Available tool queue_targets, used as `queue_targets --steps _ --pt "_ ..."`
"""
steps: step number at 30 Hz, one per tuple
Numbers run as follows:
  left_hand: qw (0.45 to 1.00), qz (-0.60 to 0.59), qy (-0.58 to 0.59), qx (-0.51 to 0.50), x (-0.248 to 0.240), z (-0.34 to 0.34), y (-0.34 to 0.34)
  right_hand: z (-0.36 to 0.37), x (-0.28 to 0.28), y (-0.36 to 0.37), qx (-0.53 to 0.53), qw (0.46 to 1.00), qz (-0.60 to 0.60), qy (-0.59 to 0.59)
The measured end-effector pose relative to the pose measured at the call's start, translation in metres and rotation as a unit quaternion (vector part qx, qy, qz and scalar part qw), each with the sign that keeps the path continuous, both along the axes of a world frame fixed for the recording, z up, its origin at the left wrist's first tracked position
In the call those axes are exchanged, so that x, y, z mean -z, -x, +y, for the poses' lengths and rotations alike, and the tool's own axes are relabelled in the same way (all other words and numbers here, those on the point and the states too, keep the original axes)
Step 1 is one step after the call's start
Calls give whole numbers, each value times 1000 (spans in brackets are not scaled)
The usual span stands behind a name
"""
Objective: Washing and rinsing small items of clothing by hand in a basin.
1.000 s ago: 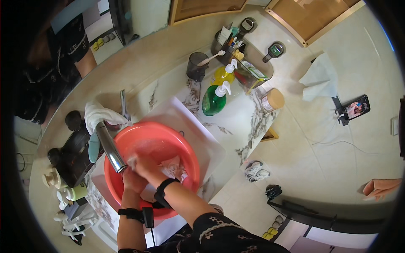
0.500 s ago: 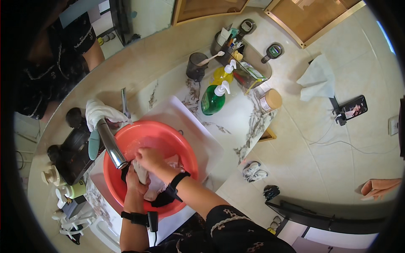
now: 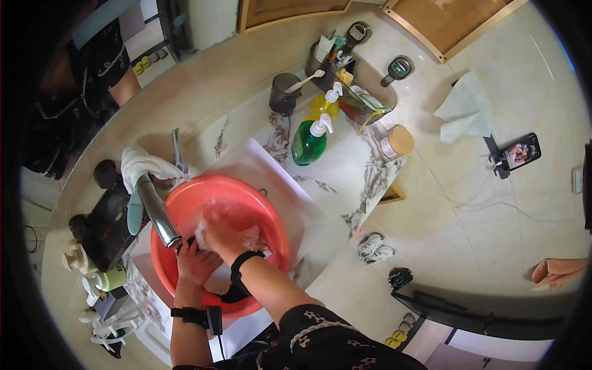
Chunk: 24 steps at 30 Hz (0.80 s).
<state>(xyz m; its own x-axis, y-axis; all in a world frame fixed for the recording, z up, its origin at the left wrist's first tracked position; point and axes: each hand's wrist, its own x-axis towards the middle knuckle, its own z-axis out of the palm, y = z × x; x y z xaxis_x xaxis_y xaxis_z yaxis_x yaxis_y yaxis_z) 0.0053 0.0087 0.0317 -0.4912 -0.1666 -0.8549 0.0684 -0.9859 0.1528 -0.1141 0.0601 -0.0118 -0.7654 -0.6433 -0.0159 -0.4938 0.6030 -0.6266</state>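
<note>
A coral-red basin (image 3: 279, 228) stands in the white sink and holds water and wet laundry. Both my hands are inside it, on a small light cloth (image 3: 200, 235) gripped between them. My left hand (image 3: 196, 265) closes on its lower end, back of the hand upward. Smeared by motion, my right hand (image 3: 222, 237) has its fingers bunched on the upper end. Beneath and beside them lie a pale pink garment (image 3: 250, 237) and a black cloth (image 3: 234, 295). Water by the right hand looks stirred and foamy. The chrome faucet (image 3: 159, 213) reaches over the basin's left side.
A white cloth (image 3: 145, 165) drapes over the faucet's base. Behind the basin stand a green pump bottle (image 3: 308, 145), a yellow one (image 3: 325, 106) and a dark cup (image 3: 284, 95) with a toothbrush. A lidded jar (image 3: 396, 143) sits near the counter's right edge. A phone (image 3: 521, 152) hangs at the right.
My right hand has shifted slightly down and left and is now blurred. The left hand has turned more back-up, and the water looks more stirred.
</note>
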Motion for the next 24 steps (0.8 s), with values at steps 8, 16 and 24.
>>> queue_targets --steps 8,16,24 --pt "836 495 215 -96 73 3 -15 6 -110 -68 -200 976 -35 75" --pt "996 64 55 -9 23 9 7 4 -58 7 -66 992 -64 84" --pt "981 65 180 -18 74 -23 -20 36 -22 18 -89 963 -182 -176"
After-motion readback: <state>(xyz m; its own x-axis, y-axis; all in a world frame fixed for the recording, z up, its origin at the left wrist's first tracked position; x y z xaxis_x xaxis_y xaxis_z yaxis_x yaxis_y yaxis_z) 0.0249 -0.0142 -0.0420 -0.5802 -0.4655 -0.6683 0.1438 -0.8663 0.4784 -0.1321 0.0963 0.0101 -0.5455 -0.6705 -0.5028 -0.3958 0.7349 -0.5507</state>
